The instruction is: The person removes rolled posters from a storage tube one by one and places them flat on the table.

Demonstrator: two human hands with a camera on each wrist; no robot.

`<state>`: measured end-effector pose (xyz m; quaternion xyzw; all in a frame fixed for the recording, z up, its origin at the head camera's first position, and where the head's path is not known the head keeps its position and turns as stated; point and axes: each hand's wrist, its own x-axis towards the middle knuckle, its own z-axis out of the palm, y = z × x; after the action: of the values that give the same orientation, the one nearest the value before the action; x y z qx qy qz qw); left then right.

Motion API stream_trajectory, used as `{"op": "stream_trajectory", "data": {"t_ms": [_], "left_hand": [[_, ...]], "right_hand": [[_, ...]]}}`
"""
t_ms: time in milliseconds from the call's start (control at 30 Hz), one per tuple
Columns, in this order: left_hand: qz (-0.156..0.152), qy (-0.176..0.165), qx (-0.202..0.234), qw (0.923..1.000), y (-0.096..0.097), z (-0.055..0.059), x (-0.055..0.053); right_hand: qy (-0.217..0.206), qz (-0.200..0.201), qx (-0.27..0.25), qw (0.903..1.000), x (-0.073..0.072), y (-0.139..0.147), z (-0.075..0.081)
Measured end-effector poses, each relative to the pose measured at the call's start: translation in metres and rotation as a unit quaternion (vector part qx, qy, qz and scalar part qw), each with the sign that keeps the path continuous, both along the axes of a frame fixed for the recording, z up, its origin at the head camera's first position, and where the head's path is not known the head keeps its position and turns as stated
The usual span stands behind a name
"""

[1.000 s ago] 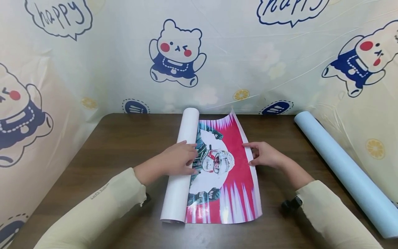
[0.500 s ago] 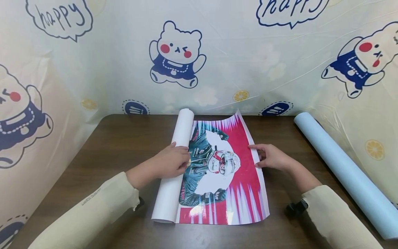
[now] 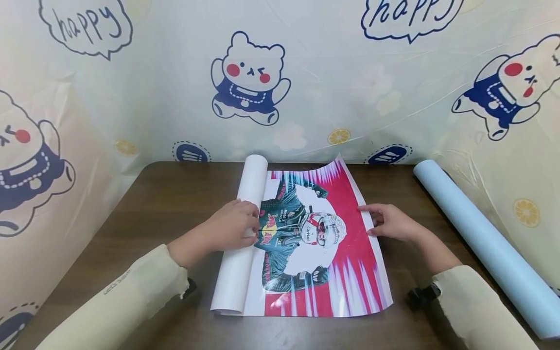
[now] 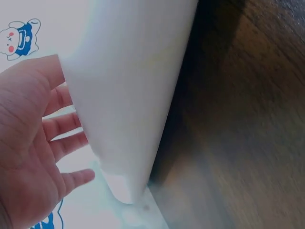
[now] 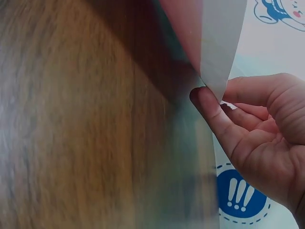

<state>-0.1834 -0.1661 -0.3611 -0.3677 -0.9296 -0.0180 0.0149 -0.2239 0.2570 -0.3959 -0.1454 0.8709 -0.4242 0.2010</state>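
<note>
A glossy poster (image 3: 354,204) lies partly unrolled on the table, printed with a helmeted racing driver on a red and white ground. Its left part is still a white roll (image 3: 232,277). My left hand (image 3: 234,226) rests over the middle of this roll; the left wrist view shows its fingers fairly straight against the roll's side, the thumb apart. With thumb and fingers my right hand (image 3: 393,222) pinches the poster's right edge. That pinch shows in the right wrist view, where the white border (image 5: 221,43) runs down between the fingertips.
A long pale blue roll (image 3: 481,243) lies slantwise along the table's right side. The dark wooden table (image 3: 175,194) ends at a wall sheet (image 3: 323,97) printed with cartoon bears. A black wrist device (image 3: 423,295) sits at the right sleeve.
The white roll has turned leftward under my left hand, baring more of the driver picture and a chest logo. My right hand and the poster's right edge have moved a little to the right.
</note>
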Motion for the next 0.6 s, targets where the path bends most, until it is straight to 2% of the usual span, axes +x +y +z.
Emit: {"op": "stream_trajectory", "data": {"t_ms": [67,267,367,600], "left_hand": [[0.005,-0.011,0.002,0.9999,-0.002,0.001,0.000],[-0.007,-0.048,0.006,0.9988,-0.011,0.002,0.000],[0.000,-0.066,0.010,0.9978,-0.016,0.004,0.003],[0.031,-0.046,0.017,0.9983,-0.022,0.006,0.007]], "right_hand": [[0.005,-0.002,0.004,1.0000,0.000,0.003,-0.001],[0.014,-0.018,0.015,0.9996,-0.001,0.015,-0.003],[0.012,-0.026,0.020,0.9994,-0.002,0.022,-0.004],[0.015,-0.037,0.022,0.9990,0.000,0.036,-0.005]]}}
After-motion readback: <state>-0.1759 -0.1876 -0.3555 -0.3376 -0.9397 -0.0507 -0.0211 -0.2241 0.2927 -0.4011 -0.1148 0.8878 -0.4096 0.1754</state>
